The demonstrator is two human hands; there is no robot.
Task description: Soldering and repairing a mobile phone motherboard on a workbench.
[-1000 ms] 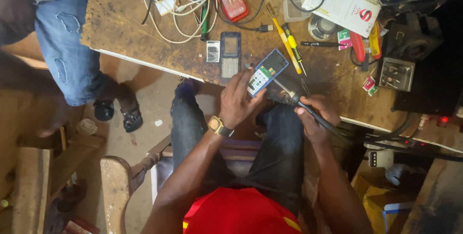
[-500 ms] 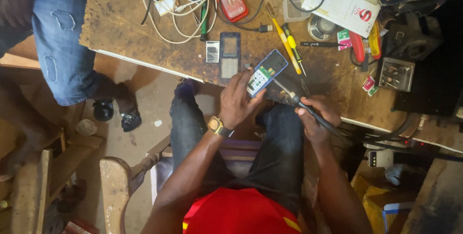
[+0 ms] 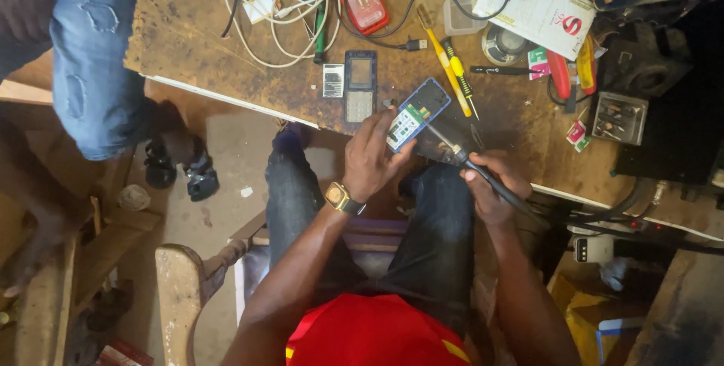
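My left hand (image 3: 373, 156), with a gold watch on its wrist, holds an opened blue phone (image 3: 417, 115) at the near edge of the worn wooden bench (image 3: 196, 42); the phone's green circuit board faces up. My right hand (image 3: 494, 185) grips a black-handled soldering iron (image 3: 483, 174) whose metal tip points up-left and reaches the phone's lower edge. The iron's cable runs off to the right. A dark phone housing with a keypad (image 3: 360, 85) and a small battery (image 3: 332, 80) lie just left of the held phone.
Yellow-handled screwdrivers (image 3: 449, 68), a red charger (image 3: 365, 0), tangled white cables (image 3: 290, 12), a white booklet (image 3: 539, 12) and a tray of small bits (image 3: 620, 118) cover the bench. Another person in jeans (image 3: 90, 57) sits at the left. A wooden stool (image 3: 181, 298) stands beside my knees.
My hands, the phone and the iron stay in nearly the same place. The other person's leg at the left has shifted slightly.
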